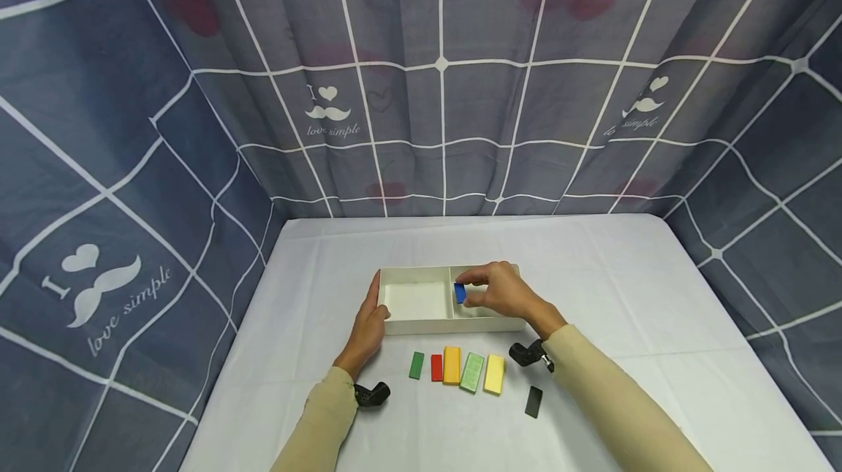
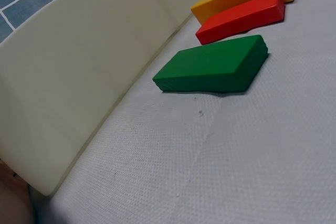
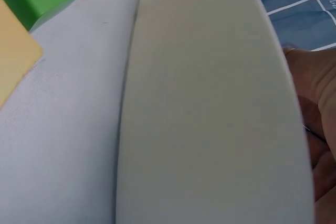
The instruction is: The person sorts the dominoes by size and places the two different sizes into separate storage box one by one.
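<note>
Centrally in the head view: white two-compartment tray [image 1: 421, 326] on a white-covered tabletop [image 1: 612, 289], backed by a blue grid-patterned curtain [image 1: 441, 92] filling the upper frame and both sides.

Below the tray, a row of flat blocks, left to right: dark green block [image 1: 416, 365], red block [image 1: 437, 367], orange block [image 1: 452, 365], light green block [image 1: 471, 372], yellow block [image 1: 494, 374]. Black block [image 1: 533, 402] lies apart, lower right of the row. None of these lies between the hands and the tray.

Left hand [image 1: 370, 326]: fingers fairly straight, resting against the tray's left outer wall, gripping nothing.

Right hand [image 1: 503, 291]: over the tray's right compartment, thumb and fingers pinching the blue block [image 1: 460, 294].

Blue block: small, flat, rectangular, solid blue; held on edge just right of the tray's centre divider, above the right compartment. Whether it touches the tray floor cannot be told.

Left compartment shows a bare white floor.
</note>
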A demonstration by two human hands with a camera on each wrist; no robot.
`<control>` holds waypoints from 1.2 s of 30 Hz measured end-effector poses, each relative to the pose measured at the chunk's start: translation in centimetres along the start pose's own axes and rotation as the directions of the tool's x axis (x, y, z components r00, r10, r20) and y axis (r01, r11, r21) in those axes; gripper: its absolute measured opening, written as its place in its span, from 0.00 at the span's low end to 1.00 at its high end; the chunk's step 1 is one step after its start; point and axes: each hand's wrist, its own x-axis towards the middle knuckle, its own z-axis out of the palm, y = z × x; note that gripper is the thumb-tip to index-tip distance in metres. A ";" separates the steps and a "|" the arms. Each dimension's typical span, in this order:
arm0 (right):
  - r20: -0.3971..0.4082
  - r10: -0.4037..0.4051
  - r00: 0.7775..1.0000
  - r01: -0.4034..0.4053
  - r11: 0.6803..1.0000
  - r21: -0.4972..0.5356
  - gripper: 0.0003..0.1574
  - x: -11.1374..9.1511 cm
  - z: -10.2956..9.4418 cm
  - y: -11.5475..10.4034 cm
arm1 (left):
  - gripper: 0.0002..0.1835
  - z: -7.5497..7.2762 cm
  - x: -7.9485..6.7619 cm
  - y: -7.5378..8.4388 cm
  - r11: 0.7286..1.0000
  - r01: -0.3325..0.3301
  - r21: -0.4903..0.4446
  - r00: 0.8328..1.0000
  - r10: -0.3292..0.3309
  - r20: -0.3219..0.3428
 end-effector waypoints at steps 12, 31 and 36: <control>0.025 -0.003 1.000 0.002 1.000 0.030 0.15 0.8 1.2 0.9 | 0.50 0.0 0.0 -0.1 1.000 -0.005 -0.008 1.000 0.005 0.001; 0.069 0.032 0.997 -0.030 0.999 -0.028 0.24 1.4 1.6 1.1 | 0.49 0.1 -0.1 -0.2 1.000 -0.007 -0.007 1.000 0.007 -0.002; 0.072 -0.007 0.997 0.013 0.995 -0.094 0.24 1.6 1.6 0.9 | 0.49 0.1 -0.2 -0.1 1.000 -0.002 0.003 1.000 0.002 -0.005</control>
